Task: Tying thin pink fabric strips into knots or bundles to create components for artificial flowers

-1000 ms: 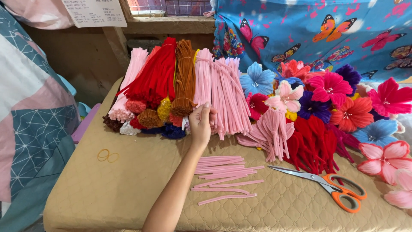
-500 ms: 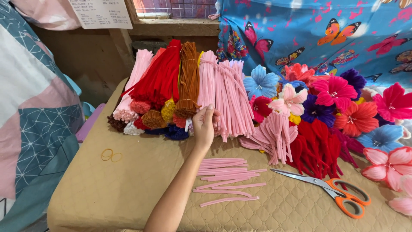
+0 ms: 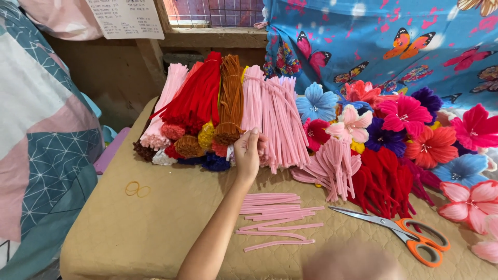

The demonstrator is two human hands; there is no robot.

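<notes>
My left hand (image 3: 248,154) reaches forward to the near end of a bundle of long pink pipe cleaners (image 3: 277,116). Its fingers are curled onto the tips of a few strands. The bundle lies in a row with red (image 3: 199,98), brown (image 3: 231,98) and pale pink (image 3: 166,98) bundles. Several short cut pink pieces (image 3: 272,218) lie on the tan quilted table cover (image 3: 155,228), just right of my forearm. A blurred skin-toned shape (image 3: 353,263) at the bottom edge looks like my right hand; its fingers cannot be made out.
Orange-handled scissors (image 3: 399,231) lie shut at the right front. Finished pipe-cleaner flowers (image 3: 410,116) in red, pink, blue and purple are piled along the right. Two rubber bands (image 3: 137,189) rest at the left. A butterfly-print cloth (image 3: 373,41) hangs behind, and patterned bedding (image 3: 41,135) lies at the left.
My left hand stays at the pink bundle's end, its fingers curled a little tighter. A blurred shape has come in at the bottom right edge.
</notes>
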